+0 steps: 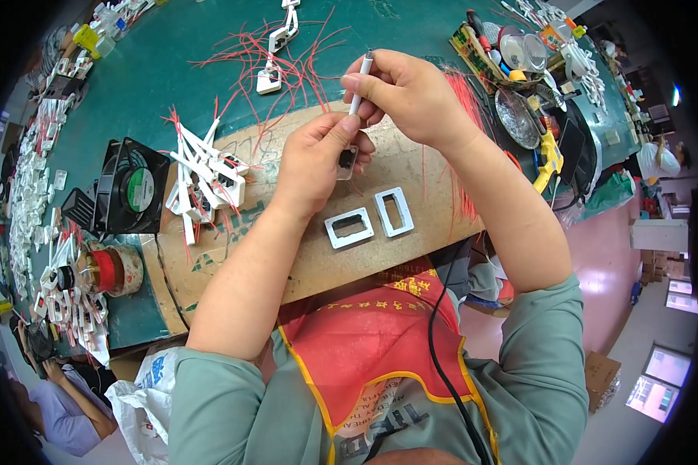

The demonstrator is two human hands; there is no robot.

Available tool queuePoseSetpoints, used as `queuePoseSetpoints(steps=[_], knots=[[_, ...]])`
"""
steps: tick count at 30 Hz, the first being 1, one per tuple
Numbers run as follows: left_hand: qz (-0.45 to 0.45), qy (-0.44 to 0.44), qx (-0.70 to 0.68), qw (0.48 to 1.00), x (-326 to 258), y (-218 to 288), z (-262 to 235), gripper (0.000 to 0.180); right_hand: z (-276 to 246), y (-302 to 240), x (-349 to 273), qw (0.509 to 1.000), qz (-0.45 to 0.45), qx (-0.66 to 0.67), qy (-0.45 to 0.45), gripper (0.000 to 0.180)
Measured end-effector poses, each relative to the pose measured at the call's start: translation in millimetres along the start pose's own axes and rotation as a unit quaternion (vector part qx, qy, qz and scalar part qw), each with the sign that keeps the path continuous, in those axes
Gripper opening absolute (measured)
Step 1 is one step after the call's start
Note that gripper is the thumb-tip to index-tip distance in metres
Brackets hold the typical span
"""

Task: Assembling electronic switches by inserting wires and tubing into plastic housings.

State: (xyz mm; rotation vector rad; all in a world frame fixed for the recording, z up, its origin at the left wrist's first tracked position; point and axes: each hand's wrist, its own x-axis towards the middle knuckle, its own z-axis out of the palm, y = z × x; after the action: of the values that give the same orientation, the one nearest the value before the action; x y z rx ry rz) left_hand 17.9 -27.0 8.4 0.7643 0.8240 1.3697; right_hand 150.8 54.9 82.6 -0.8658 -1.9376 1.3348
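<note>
Currently, the right hand (pixel 420 99) is pinching a slim white tube (pixel 362 84) between thumb and fingers above the wooden board (pixel 287 267), while the left hand (pixel 312 161) is gripping a small block (pixel 348 165) with a dark middle, its thumb meeting the tube's lower end. The fingers are hiding whether tube and block are joined. Nearer the person, two pale frames (pixel 349 243) are lying side by side on the board, and a bunch of white sticks (pixel 197 147) with red wires is resting to the left, just beside a black fan (pixel 113 186).

Green workbench (pixel 155 85), glossy pink floor (pixel 593 279), bright windows (pixel 667 367) at right.
</note>
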Motion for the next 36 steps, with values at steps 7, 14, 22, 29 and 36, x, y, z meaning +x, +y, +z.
queuePoseSetpoints(steps=[7,14,22,29,36], knots=[[0.022,-0.01,0.0,1.0,0,-1,0,0.025,-7,-1,2,0.999,0.027,0.012,-0.033,0.023],[0.04,-0.018,0.023,0.999,1,-1,0,0.025,-6,-15,2,0.99,0.107,0.095,0.001,0.031],[0.036,-0.019,0.01,0.999,2,0,-1,0.026,-8,-10,6,0.992,0.097,0.078,-0.02,0.037],[0.032,-0.057,-0.115,0.991,2,11,-12,0.034,-26,26,6,0.989,-0.015,-0.134,-0.064,0.037],[0.051,-0.054,-0.176,0.982,6,11,-20,0.035,-35,44,-1,0.916,-0.142,-0.369,-0.061,0.018]])
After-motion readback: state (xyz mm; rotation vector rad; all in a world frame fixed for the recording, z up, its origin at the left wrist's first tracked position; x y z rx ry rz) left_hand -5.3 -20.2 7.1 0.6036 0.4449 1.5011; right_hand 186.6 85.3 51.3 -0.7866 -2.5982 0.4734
